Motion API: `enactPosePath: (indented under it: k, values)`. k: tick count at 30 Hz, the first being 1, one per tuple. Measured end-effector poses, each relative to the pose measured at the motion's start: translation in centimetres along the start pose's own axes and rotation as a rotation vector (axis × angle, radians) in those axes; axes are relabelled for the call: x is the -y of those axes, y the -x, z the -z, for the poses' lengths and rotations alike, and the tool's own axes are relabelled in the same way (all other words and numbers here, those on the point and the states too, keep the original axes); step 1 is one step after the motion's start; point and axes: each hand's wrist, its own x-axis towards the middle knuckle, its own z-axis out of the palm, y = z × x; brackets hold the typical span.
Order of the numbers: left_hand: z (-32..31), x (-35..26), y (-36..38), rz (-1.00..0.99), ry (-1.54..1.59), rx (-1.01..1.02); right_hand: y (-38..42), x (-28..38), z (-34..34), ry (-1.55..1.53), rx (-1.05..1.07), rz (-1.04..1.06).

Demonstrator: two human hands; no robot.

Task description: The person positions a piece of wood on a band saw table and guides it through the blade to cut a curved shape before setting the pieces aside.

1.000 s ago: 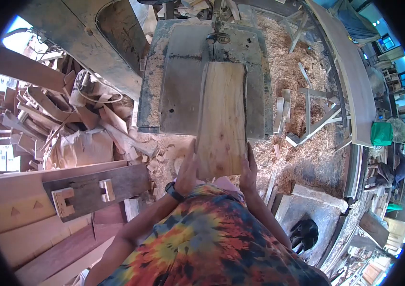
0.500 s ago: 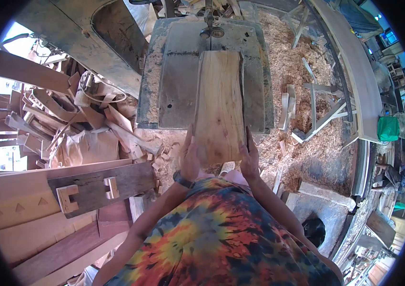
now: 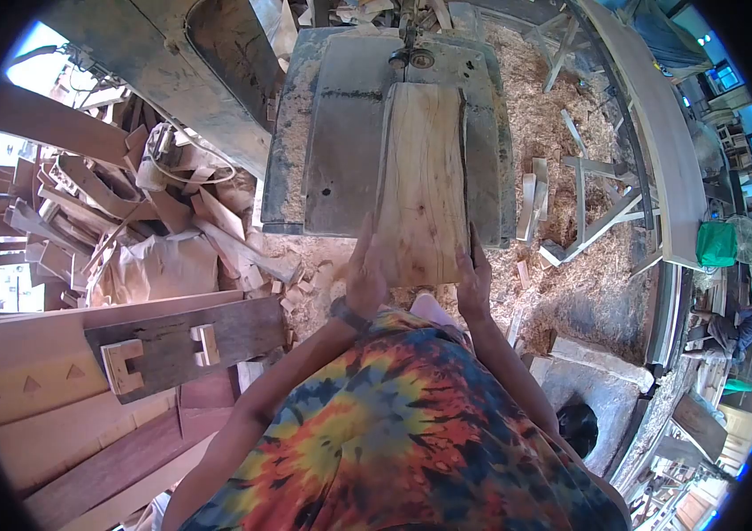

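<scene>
Shaving-strewn floor (image 3: 531,106): loose curls and scraps lie around the machine; a foot could slip on them and jerk the board sideways.
Machine body (image 3: 172,75): stands at the left of the table; whether it is running cannot be told.
Table (image 3: 341,168): dusty and gritty-looking, with chips along its left edge; grit under the wood could make it catch or rock.
Board (image 3: 425,168): rests lengthwise on the table, its far end just short of the guide assembly, its near end overhanging the table edge toward the person. That overhang could tip if the support slackened, and the uneven, bark-dark long edges could make it wander off line.
Left hand (image 3: 365,279): open, fingers straight, beside the board's left edge near its near end; a flat palm there could slide along the edge.
Right hand (image 3: 473,279): open too, fingers extended along the right edge; uneven pressure between the two would swing the far end.
Guide assembly (image 3: 411,58): just beyond the board; if the wood met it askew, it could bind. Fingers are well apart from it.
Wristband (image 3: 349,314): dark, on the left wrist; it might snag on the board's near corner.
Knot (image 3: 420,210): harder grain here could resist suddenly.
</scene>
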Motion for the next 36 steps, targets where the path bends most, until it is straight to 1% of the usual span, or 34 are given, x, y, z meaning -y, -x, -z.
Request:
enactPosePath:
  k: [13,15,16,18,19,21,22,24,28,30,33,36]
  values:
    - [-0.4,0.5,-0.5,-0.065,-0.056,0.007,-0.7,0.0,0.5,-0.018,-0.003,-0.002]
    - [-0.6,0.0,-0.2,0.038,0.007,-0.037,-0.7,0.0,0.5,0.017,0.002,0.014]
    - [-0.7,0.2,-0.3,0.039,0.006,-0.038,-0.7,0.0,0.5,0.016,0.003,0.012]
    - [-0.8,0.7,-0.8,-0.090,0.041,-0.019,-0.7,0.4,0.4,-0.025,0.003,-0.014]
    - [-0.7,0.8,-0.7,-0.088,0.040,-0.020,-0.8,0.4,0.4,-0.025,0.003,-0.016]
    - [-0.7,-0.1,-0.5,0.067,0.038,-0.035,-1.0,0.2,0.6,-0.003,0.029,-0.006]
    - [-0.6,0.1,-0.7,0.067,0.039,-0.035,-1.1,0.1,0.6,-0.002,0.029,-0.006]
    - [-0.4,0.4,-1.1,-0.005,-0.091,-0.028,-1.3,-0.2,0.5,0.001,0.011,0.026]
    - [-0.8,-0.5,-0.6,0.007,-0.099,-0.035,-1.3,-0.5,0.5,-0.018,0.010,0.010]
    - [-0.9,-0.3,-0.7,0.076,-0.040,-0.055,-1.4,0.0,0.5,0.003,-0.001,-0.008]
    - [-1.0,-0.7,-0.6,0.048,-0.088,-0.059,-1.3,0.0,0.6,0.015,0.010,-0.010]
    - [-1.1,-0.9,-0.7,0.058,-0.060,-0.049,-1.4,0.2,0.4,0.040,-0.010,0.014]
